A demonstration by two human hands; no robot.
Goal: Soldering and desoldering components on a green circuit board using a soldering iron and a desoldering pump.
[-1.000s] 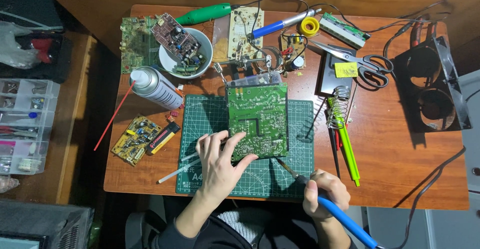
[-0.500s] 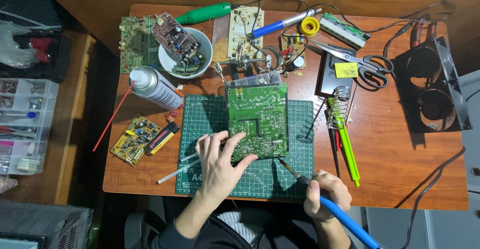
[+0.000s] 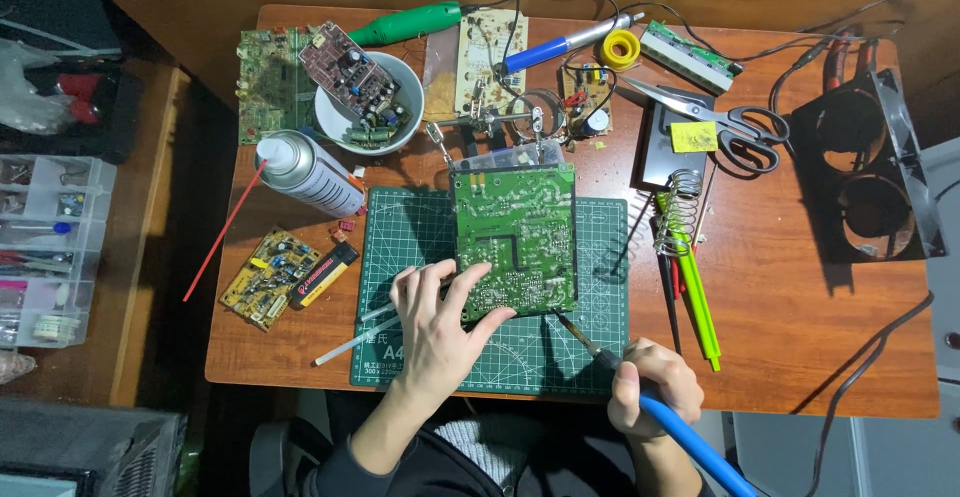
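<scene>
Looking down on the wooden desk, I see my left hand spread wide, fingers apart and laid flat, with the fingertips pressing on the lower left corner of the green rectangular circuit board. It grips nothing; it only pins the board down. That board lies solder side up on the green gridded cutting mat, its top edge reaching past the mat toward a small metal clamp stand.

My right hand is closed in a fist round the blue-handled soldering iron, fingers wrapped tightly on the grip. The iron's thin metal tip points up and left and meets the lower right corner of the board. The blue handle runs down toward the bottom edge of the view.

Just left of my left hand, a thin white stick lies partly on the mat. Farther left sit a small yellow circuit board and a silver spray can with a red straw. A white bowl holding a brown circuit board stands near the top left. To the right of the mat I see a coiled wire iron holder, a green pen-like tool, and black-handled scissors. A black double fan frame stands at the far right.
</scene>
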